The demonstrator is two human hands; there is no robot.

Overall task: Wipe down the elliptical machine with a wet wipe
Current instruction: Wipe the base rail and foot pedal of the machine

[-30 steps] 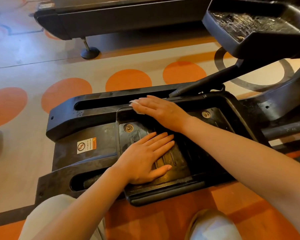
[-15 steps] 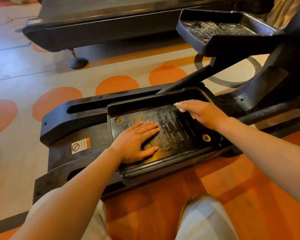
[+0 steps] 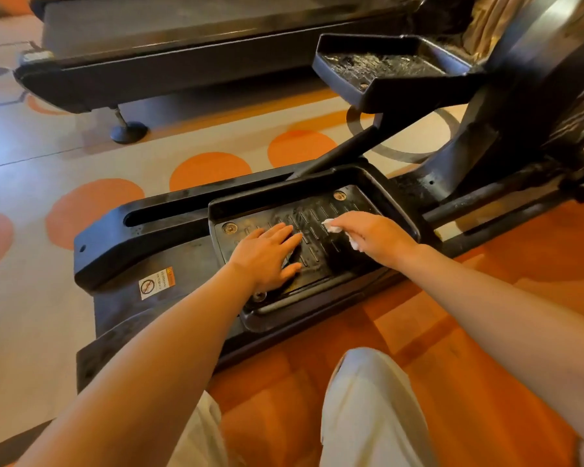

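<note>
Head view, nearest first: two knees in pale trousers (image 3: 368, 409) sit over an orange floor (image 3: 452, 332). Two bare forearms reach forward to the near pedal (image 3: 321, 261) of the black elliptical machine (image 3: 115, 251). The left hand (image 3: 267, 254) lies flat on the pedal's ribbed tread, fingers straight and close together, holding nothing. The right hand (image 3: 375, 239) rests further right on the same tread, fingers curled round one white wet wipe (image 3: 331, 226), which shows at the fingertips and again under the palm, touching the tread. Three round bolts are visible on this pedal. One warning sticker (image 3: 156, 283) sits on the base to the pedal's left. Beyond, a second pedal (image 3: 385, 67) stands raised. Four orange dots mark the pale flooring behind. Farthest, one other long dark machine (image 3: 199, 52) rests on a round foot (image 3: 129, 131).
</note>
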